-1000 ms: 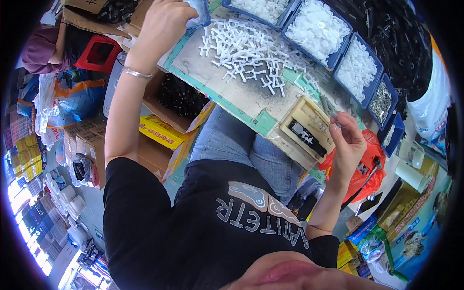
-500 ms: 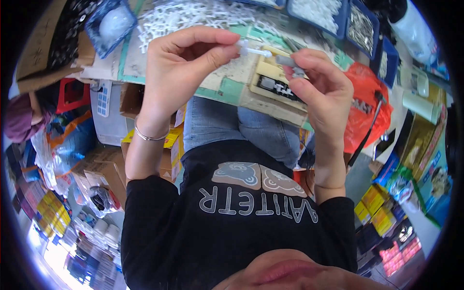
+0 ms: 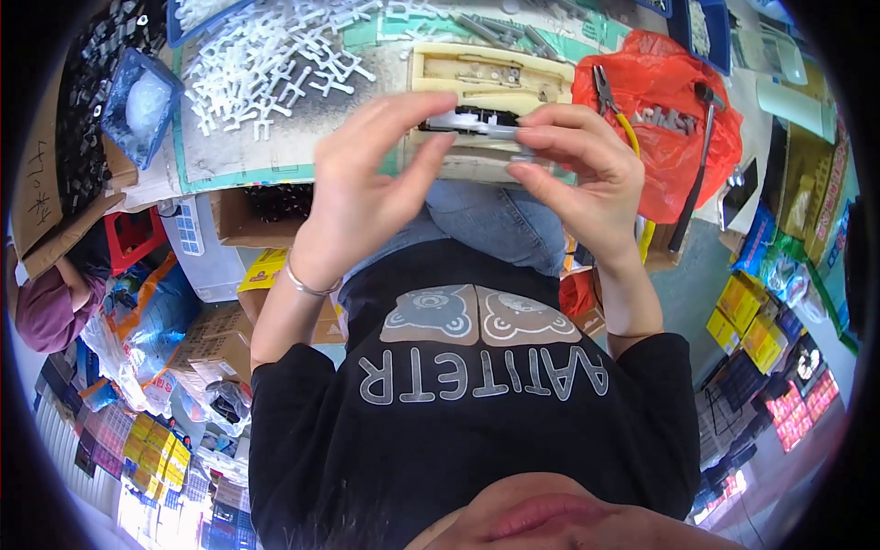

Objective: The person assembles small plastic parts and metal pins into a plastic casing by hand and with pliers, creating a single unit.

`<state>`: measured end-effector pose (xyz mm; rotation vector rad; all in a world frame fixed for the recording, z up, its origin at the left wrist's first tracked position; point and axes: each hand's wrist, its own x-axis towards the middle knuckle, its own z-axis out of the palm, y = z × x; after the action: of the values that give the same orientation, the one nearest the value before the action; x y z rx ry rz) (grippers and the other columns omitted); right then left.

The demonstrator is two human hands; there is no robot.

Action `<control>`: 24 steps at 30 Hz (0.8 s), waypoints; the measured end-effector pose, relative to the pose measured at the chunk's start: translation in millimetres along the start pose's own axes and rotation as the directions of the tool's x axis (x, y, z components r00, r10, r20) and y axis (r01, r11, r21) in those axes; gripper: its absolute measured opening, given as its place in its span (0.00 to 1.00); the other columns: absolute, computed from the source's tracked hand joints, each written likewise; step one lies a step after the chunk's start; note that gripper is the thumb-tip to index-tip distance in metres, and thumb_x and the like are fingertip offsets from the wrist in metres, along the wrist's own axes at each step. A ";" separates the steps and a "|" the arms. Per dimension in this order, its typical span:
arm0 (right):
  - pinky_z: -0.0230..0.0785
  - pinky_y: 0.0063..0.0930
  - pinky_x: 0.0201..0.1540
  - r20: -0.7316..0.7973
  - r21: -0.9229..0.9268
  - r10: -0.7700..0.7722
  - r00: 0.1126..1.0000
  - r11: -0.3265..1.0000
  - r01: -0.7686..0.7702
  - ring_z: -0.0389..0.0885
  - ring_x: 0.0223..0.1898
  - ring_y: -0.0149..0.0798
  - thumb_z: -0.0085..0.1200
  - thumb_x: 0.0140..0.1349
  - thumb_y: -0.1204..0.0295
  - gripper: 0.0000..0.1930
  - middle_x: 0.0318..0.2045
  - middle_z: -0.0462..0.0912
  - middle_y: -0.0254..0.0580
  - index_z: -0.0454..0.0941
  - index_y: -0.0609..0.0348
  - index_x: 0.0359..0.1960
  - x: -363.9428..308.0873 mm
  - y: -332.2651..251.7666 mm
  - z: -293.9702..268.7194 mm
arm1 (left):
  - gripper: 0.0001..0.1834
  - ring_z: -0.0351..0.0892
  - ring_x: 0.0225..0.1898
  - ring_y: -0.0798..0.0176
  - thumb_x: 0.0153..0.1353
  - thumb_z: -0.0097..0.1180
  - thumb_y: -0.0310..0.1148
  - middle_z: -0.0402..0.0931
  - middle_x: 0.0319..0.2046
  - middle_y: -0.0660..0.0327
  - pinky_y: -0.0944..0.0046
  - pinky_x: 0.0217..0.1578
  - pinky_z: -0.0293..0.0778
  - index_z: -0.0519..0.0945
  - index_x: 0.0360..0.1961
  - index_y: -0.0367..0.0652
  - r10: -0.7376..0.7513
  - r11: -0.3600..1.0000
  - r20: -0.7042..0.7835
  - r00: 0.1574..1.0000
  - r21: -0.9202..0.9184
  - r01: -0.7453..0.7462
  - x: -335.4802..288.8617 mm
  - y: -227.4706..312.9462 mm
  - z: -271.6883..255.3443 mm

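Note:
A white plastic part point(image 3: 461, 120) spans the gap between my hands, above a black-lined slot in a cream fixture block point(image 3: 429, 71). My left hand point(image 3: 376, 170) has thumb and forefinger closed around its left end. Against its right side lies a small grey plastic piece point(image 3: 500, 132). My right hand point(image 3: 587, 170) grips that piece at its right end between bent fingers and thumb; part of it is hidden there. Whether the white and grey pieces are joined I cannot tell.
Loose white branched plastic parts point(image 3: 261, 69) pile up at the far left. Beside them stands a blue bin point(image 3: 137, 108). A red plastic bag point(image 3: 655, 174) at the right carries grey pieces, yellow-handled pliers point(image 3: 602, 84) and a long black-handled tool point(image 3: 698, 165). Grey rods point(image 3: 490, 32) lie beyond the block.
Both hands have brought the white and grey parts together; they were apart half a second ago. The parts are now over the fixture's slot. The view has shifted, showing pliers at right.

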<state>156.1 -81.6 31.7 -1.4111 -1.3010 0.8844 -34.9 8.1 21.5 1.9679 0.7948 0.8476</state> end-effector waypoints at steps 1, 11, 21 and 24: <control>0.76 0.22 0.43 0.001 0.002 0.012 1.000 1.000 -0.012 0.80 0.42 0.32 0.66 0.46 0.82 0.14 0.40 0.80 0.41 0.82 0.62 0.37 -5.1 5.4 -6.0 | 0.17 0.78 0.42 0.54 0.46 0.62 0.20 0.80 0.38 0.58 0.61 0.44 0.73 0.80 0.40 0.40 0.134 0.976 -0.033 0.990 0.177 -0.126 -1.4 -3.0 8.1; 0.66 0.31 0.46 0.040 -0.495 -0.185 0.982 0.850 0.180 0.75 0.41 0.38 0.67 0.40 0.76 0.13 0.36 0.83 0.36 0.83 0.57 0.32 -13.3 36.4 -30.5 | 0.13 0.76 0.42 0.64 0.46 0.61 0.28 0.77 0.40 0.65 0.59 0.45 0.66 0.80 0.37 0.44 0.396 0.776 0.088 0.914 0.501 -0.384 -17.8 -31.7 44.8; 0.65 0.34 0.48 0.046 -0.550 -0.171 0.984 0.818 0.167 0.74 0.42 0.39 0.68 0.40 0.71 0.13 0.36 0.82 0.33 0.84 0.53 0.32 -6.5 43.1 -27.8 | 0.16 0.76 0.38 0.67 0.44 0.63 0.30 0.75 0.39 0.66 0.65 0.38 0.62 0.82 0.38 0.48 0.396 0.748 0.036 0.918 0.568 -0.345 -19.1 -31.3 55.1; 0.60 0.35 0.46 0.011 -0.682 -0.221 0.975 0.712 0.169 0.73 0.39 0.38 0.67 0.42 0.66 0.13 0.32 0.77 0.30 0.84 0.48 0.32 -11.8 44.6 -28.5 | 0.15 0.76 0.37 0.67 0.43 0.64 0.31 0.75 0.37 0.67 0.66 0.37 0.61 0.82 0.37 0.48 0.402 0.744 0.027 0.915 0.573 -0.344 -16.0 -27.9 55.1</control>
<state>193.2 -95.7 -5.2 -1.7870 -1.7838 0.1822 -6.4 -15.7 -30.3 2.7061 0.7785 1.0292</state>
